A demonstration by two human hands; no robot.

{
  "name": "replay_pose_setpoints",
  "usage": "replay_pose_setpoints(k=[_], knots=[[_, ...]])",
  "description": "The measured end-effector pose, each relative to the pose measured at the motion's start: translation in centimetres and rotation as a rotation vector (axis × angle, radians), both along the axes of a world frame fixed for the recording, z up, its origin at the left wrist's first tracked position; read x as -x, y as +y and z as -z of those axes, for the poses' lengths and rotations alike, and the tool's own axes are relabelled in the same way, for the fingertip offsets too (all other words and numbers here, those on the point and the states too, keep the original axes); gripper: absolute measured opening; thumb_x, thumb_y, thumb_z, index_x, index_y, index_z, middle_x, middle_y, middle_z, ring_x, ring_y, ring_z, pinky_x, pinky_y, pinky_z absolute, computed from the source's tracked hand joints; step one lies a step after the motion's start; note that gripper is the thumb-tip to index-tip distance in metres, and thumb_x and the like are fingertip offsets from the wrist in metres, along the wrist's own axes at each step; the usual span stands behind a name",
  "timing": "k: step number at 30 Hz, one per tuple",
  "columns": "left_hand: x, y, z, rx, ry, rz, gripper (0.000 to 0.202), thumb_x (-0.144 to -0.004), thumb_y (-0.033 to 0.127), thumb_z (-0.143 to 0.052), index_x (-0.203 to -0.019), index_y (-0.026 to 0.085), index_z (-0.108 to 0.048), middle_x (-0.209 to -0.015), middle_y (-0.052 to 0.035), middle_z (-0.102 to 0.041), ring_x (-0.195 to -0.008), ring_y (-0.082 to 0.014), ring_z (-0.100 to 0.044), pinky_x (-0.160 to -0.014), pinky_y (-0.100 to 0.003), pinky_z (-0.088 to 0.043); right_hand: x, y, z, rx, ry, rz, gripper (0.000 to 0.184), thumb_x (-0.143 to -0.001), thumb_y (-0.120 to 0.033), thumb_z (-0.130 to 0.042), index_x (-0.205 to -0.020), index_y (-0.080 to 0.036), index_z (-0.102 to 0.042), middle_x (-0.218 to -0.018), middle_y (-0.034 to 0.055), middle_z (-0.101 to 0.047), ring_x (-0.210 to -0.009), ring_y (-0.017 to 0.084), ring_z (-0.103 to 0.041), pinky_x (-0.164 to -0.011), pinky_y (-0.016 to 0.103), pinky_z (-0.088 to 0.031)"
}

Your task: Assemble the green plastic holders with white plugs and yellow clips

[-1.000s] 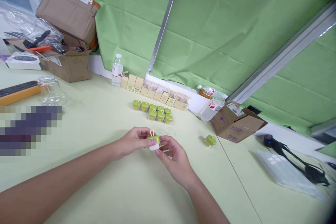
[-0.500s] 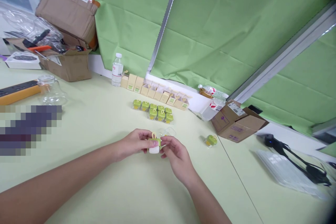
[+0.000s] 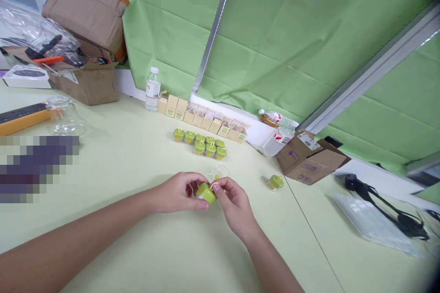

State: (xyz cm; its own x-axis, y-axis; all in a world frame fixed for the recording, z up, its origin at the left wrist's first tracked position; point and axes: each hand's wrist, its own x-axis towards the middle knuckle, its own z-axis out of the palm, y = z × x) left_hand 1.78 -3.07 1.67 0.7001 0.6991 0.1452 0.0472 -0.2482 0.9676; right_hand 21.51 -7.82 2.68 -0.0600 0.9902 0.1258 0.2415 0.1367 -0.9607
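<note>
Between my hands, above the table, is a small green-and-white case (image 3: 206, 193) with a pale yellow loop; its green face is turned up. My left hand (image 3: 182, 192) grips it from the left, thumb along the near side and fingers curled behind. With thumb and fingertips, my right hand (image 3: 235, 203) pinches the case at its loop end. Just beyond my fingers lies a clear plastic shell (image 3: 219, 172), partly hidden. Farther back, several similar green-topped cases (image 3: 200, 147) in clear packs stand in a cluster. One more packed green case (image 3: 276, 181) sits alone to the right.
A row of small tan cartons (image 3: 202, 119) lines the back edge beside a water bottle (image 3: 153, 89). Cardboard boxes stand at left (image 3: 92, 82) and right (image 3: 305, 158). A clear jar (image 3: 63, 116), a power strip (image 3: 24, 119) and plastic bags (image 3: 371, 226) lie around.
The case has turned so its green face shows instead of the white part, and it tilts toward the right. My right fingers have moved onto its loop end.
</note>
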Motion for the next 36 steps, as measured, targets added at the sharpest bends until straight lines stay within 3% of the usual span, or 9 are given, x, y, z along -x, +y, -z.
replay_pose_setpoints(k=[5,8,10,15,20,28,36], knots=[[0.1,0.3,0.6,-0.019,0.023,-0.088,0.035,-0.08,0.038,-0.072,-0.108,0.02,-0.063,-0.101,-0.0045,-0.064,-0.083,-0.0169,-0.056,-0.071,-0.028,-0.047,-1.8,0.8,-0.2,-0.187,-0.104,0.287,0.027,-0.091,-0.047,-0.059,-0.091,-0.02,-0.063,-0.089,0.0049,-0.068,-0.082,0.019,-0.062,-0.071,0.03,-0.05],[0.0,0.4,1.3,-0.021,0.082,-0.135,0.028,-0.085,0.042,-0.064,-0.102,0.019,-0.065,-0.089,-0.0038,-0.064,-0.076,-0.0164,-0.055,-0.068,-0.028,-0.046,-3.1,1.7,-0.6,-0.269,-0.187,0.508,0.03,-0.091,-0.05,-0.057,-0.096,-0.021,-0.063,-0.102,0.0079,-0.07,-0.087,0.02,-0.063,-0.07,0.03,-0.05],[-0.1,0.4,1.6,-0.026,0.123,-0.133,0.027,-0.087,0.043,-0.061,-0.098,0.019,-0.066,-0.079,-0.0018,-0.06,-0.069,-0.0153,-0.052,-0.063,-0.027,-0.044,-3.6,2.4,-0.7,-0.304,-0.268,0.576,0.031,-0.092,-0.05,-0.054,-0.097,-0.021,-0.064,-0.107,0.0086,-0.07,-0.089,0.021,-0.063,-0.071,0.031,-0.049],[-0.2,0.2,1.4,-0.045,0.168,-0.111,0.025,-0.088,0.041,-0.058,-0.091,0.018,-0.067,-0.07,0.0005,-0.056,-0.063,-0.014,-0.049,-0.057,-0.025,-0.039,-3.4,3.9,-0.2,-0.38,-0.563,0.522,0.032,-0.096,-0.046,-0.047,-0.103,-0.021,-0.065,-0.095,0.0078,-0.07,-0.081,0.021,-0.061,-0.072,0.034,-0.047],[-0.1,0.1,1.2,-0.056,0.172,-0.108,0.022,-0.088,0.038,-0.057,-0.089,0.019,-0.068,-0.07,0.0008,-0.057,-0.063,-0.0138,-0.049,-0.057,-0.024,-0.039,-3.0,4.6,0.5,-0.418,-0.686,0.446,0.031,-0.099,-0.041,-0.043,-0.107,-0.021,-0.065,-0.095,0.0085,-0.069,-0.086,0.023,-0.06,-0.077,0.036,-0.047],[0.0,0.0,1.0,-0.047,0.182,-0.106,0.022,-0.089,0.037,-0.055,-0.088,0.02,-0.068,-0.072,0.0006,-0.058,-0.064,-0.0139,-0.05,-0.058,-0.024,-0.04,-3.4,4.8,1.4,-0.394,-0.735,0.369,0.028,-0.099,-0.038,-0.043,-0.105,-0.023,-0.065,-0.098,0.0079,-0.07,-0.095,0.024,-0.059,-0.081,0.037,-0.047],[-0.1,0.0,0.8,-0.044,0.172,-0.113,0.022,-0.087,0.037,-0.057,-0.087,0.019,-0.069,-0.071,-0.0004,-0.059,-0.064,-0.0144,-0.05,-0.057,-0.024,-0.039,-3.4,5.0,2.0,-0.208,-0.611,0.342,0.031,-0.095,-0.045,-0.045,-0.103,-0.023,-0.065,-0.094,0.0069,-0.072,-0.084,0.023,-0.064,-0.077,0.036,-0.05]])
